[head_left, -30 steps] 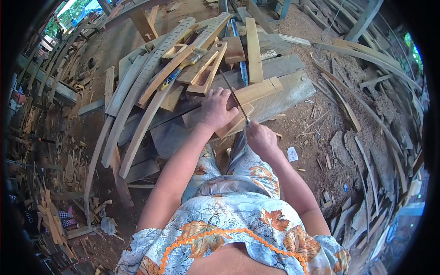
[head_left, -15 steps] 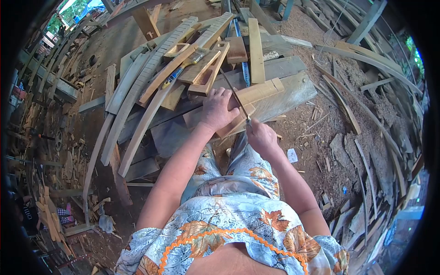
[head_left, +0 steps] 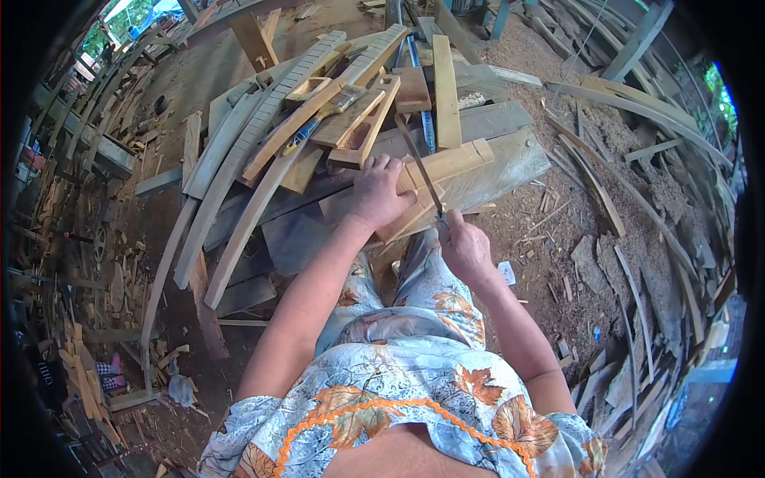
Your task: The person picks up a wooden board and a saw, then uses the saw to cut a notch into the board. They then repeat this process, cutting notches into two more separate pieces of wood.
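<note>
My right hand (head_left: 467, 248) is closed round the handle of a narrow handsaw (head_left: 420, 162). Its thin blade slants up and left across a light wooden block (head_left: 458, 165). My left hand (head_left: 381, 190) bears down on the block just left of the blade, fingers curled over it. Part of the block hides under that hand. Beneath lies a grey weathered plank (head_left: 510, 166). Beyond the left fingers is a wooden frame piece with a slot (head_left: 374, 123), and a paintbrush with a blue and yellow handle (head_left: 303, 134) rests on nearby boards.
Curved wooden strips (head_left: 239, 171) with cut notches lean over the bench on the left. An upright-lying board (head_left: 445, 92), a blue measuring strip (head_left: 428, 127) and a brown block (head_left: 412, 89) sit ahead. Sawdust and scraps cover the ground (head_left: 542, 247), with long offcuts (head_left: 637, 183) at right.
My right hand has moved back toward my body and slightly right, drawing the saw along with it. My left hand stays in place on the block.
</note>
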Demonstrator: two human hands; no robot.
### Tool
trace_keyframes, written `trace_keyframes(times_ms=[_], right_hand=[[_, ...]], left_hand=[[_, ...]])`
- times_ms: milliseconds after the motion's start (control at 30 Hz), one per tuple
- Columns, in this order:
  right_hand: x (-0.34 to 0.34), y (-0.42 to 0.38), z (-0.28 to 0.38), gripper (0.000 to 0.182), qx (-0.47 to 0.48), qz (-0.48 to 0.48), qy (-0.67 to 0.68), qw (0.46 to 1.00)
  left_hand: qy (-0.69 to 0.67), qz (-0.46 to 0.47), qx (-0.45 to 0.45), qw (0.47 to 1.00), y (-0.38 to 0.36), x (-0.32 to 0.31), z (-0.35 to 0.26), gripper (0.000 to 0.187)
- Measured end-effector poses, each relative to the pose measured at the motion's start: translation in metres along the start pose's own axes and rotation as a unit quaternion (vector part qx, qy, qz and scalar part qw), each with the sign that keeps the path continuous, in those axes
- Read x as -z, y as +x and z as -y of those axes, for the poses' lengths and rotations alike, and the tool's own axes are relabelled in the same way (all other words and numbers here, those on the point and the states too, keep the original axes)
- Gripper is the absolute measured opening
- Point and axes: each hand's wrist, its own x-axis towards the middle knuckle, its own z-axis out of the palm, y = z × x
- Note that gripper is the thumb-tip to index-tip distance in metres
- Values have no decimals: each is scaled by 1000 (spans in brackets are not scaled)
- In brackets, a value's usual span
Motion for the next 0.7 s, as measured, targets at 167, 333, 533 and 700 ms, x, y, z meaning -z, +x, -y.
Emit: trace_keyframes(times_ms=[167,333,533,700], right_hand=[[-11,-1,0,17,-13,10,-21,1000],[-9,-3,4,17,-15,30,-19,999],[-5,-4,10,13,-39,47,-39,997],[-6,-8,10,12,-41,53,-43,997]], left_hand=[[-5,8,5,1000,0,1,-1,48],[1,14,8,1000,1,2,-1,49],[-8,26,17,999,2,4,-2,50],[-5,30,20,999,2,5,-3,50]])
